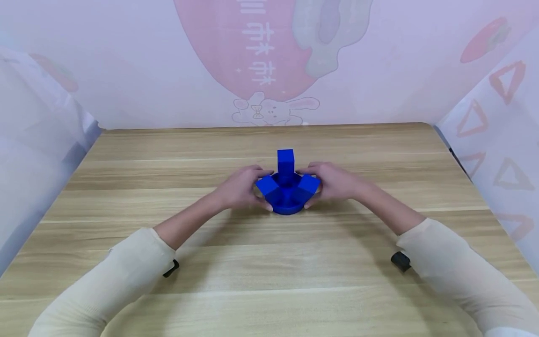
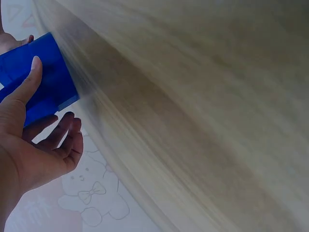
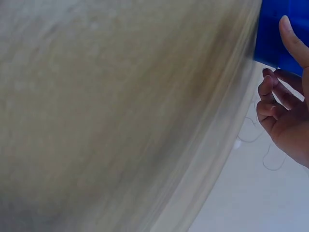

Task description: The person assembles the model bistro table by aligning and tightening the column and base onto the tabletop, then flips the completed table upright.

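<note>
A blue round piece with three blocky prongs (image 1: 287, 206) is on or just above the wooden table; the exact contact is unclear. One prong stands at the back, and two lean outward at the front left and right. My left hand (image 1: 245, 188) grips its left side, the thumb near the front of the base and the fingers behind. From the opposite side my right hand (image 1: 332, 181) holds it in the same way. In the left wrist view the left thumb (image 2: 30, 81) lies across the blue wall. The right thumb (image 3: 292, 41) presses the blue side in the right wrist view.
Pale wood grain covers the table (image 1: 269, 281). Behind it rises a printed cloth backdrop (image 1: 379, 84) with a rabbit drawing, and cloth sides stand left and right. Dark wrist devices, such as the one by the right sleeve (image 1: 401, 261), hang below both forearms.
</note>
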{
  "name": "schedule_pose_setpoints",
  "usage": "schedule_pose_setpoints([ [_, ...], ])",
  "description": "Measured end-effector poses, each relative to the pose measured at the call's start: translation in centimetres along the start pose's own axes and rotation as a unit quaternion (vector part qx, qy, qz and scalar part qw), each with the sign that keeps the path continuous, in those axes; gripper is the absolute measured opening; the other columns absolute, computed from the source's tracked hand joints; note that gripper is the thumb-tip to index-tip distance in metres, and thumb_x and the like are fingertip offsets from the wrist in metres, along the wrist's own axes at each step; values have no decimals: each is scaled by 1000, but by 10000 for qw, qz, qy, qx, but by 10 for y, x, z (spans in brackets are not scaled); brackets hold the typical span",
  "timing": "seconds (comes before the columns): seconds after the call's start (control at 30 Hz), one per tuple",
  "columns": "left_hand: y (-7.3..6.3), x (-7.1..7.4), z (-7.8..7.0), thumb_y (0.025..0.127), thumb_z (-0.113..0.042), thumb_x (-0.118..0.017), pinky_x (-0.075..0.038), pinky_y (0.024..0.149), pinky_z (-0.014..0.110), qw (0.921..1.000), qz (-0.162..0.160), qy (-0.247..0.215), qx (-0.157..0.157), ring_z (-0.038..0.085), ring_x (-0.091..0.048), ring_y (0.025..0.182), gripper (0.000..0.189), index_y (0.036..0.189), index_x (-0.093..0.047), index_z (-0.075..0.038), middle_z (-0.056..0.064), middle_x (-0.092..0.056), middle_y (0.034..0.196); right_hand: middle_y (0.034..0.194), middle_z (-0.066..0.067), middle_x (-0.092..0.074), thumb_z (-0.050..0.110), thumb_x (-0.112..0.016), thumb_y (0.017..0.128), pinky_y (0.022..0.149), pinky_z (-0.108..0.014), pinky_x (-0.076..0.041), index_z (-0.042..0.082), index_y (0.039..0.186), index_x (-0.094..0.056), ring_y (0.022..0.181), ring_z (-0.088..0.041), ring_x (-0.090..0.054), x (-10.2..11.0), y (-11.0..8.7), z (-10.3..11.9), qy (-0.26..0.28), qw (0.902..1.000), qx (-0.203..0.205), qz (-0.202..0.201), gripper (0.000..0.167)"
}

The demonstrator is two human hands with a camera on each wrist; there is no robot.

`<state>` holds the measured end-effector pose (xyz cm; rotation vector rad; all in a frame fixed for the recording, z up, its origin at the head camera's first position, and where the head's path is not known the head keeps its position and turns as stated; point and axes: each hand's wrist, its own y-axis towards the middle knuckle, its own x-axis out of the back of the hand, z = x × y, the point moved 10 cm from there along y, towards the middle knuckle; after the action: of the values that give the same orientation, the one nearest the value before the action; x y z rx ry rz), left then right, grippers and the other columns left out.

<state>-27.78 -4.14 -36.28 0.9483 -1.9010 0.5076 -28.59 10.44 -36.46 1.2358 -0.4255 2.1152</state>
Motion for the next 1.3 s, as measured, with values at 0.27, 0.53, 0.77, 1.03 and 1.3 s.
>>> schedule_pose_setpoints([
  [0.27,4,-2,-2,66,-28,-101,-54,95,46,9997,-69,-113,-212,28,-66,101,84,137,-66,1,12,-73,106,107,-17,-69,24,-101,66,95,-48,-54,-10,132,-64,99,-30,-66,-1,0,0,-22,9998,-5,-214,82],
  [0.53,5,-3,1,63,-26,-102,-54,95,46,9996,-132,-232,-128,28,-68,102,82,133,-68,0,11,-73,105,105,-15,-70,24,-101,65,93,-47,-55,-8,132,-66,97,-29,-67,0,0,2,-88,9992,93,-380,82],
  [0.77,6,-3,5,62,-24,-102,-55,94,45,9989,-162,-438,-60,27,-68,99,82,134,-69,-1,10,-73,102,103,-14,-70,25,-102,64,91,-47,-55,-7,130,-67,95,-28,-67,-1,0,-2,-29,9988,70,-489,82],
  [1.03,6,-4,5,64,-22,-102,-54,97,45,9976,-72,-683,60,28,-67,103,83,136,-67,1,12,-74,108,101,-15,-71,20,-102,62,92,-46,-56,-9,128,-68,95,-28,-67,-1,1,-4,237,9982,83,-544,80],
  [1.3,6,-5,9,63,-15,-102,-52,102,45,9943,-81,-1052,144,30,-66,110,78,132,-69,2,15,-73,114,103,-16,-72,16,-101,63,92,-47,-56,-10,125,-68,97,-30,-68,1,0,-5,599,9966,121,-559,75],
])
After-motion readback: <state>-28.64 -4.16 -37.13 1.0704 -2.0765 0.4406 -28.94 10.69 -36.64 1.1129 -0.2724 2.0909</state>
